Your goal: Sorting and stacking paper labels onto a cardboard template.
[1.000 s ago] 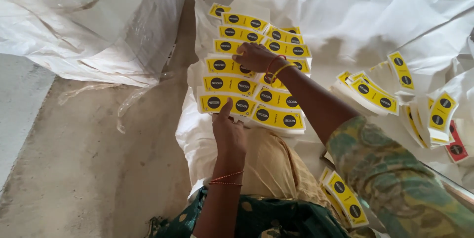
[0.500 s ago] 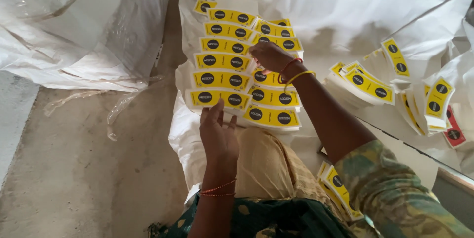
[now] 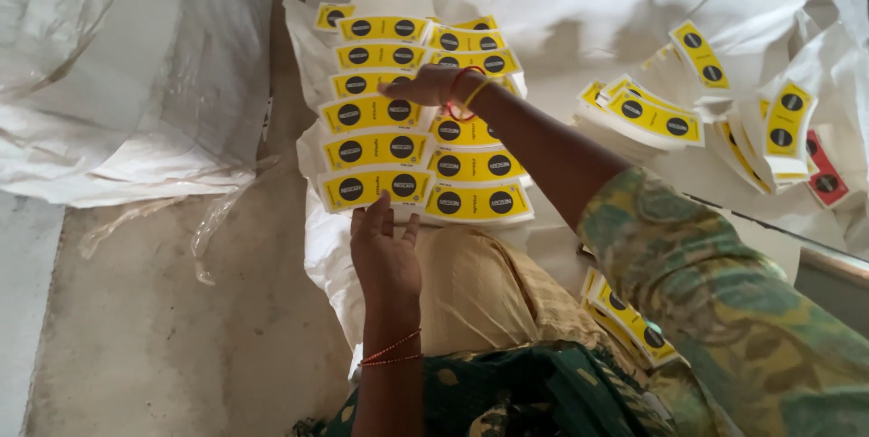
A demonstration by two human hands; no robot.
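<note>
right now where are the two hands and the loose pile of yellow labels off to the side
left hand (image 3: 385, 251), head view, on the back of the hand
right hand (image 3: 433, 86), head view, on the back of the hand near the knuckles
loose pile of yellow labels (image 3: 650, 117), head view, on the face of the top label

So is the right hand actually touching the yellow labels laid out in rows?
Touching. The head view shows the right hand palm down on the yellow labels, fingertips pressed on one in the left column, no gap visible.
</note>
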